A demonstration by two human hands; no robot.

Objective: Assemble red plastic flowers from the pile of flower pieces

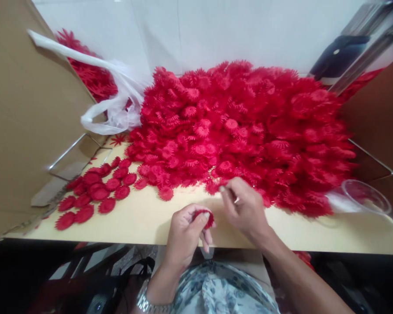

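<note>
My left hand [182, 233] pinches a round red flower piece [209, 219] between thumb and fingers, just above the table's front edge. To its right and slightly farther back, my right hand [247, 209] is closed with thumb and index finger together. Whatever sits between those fingertips, if anything, is too small to make out. They are close to the near edge of a large heap of red fringed flower pieces [242, 126]. On the left, a smaller group of round red pieces [98, 192] lies on the pale tabletop [144, 218].
A white plastic bag [124, 100] lies left of the heap, beside a cardboard panel [26, 113] with a bent wire [67, 150]. At the right are a clear plastic container [368, 196] and another brown panel [380, 117]. A pale wall [249, 30] stands behind.
</note>
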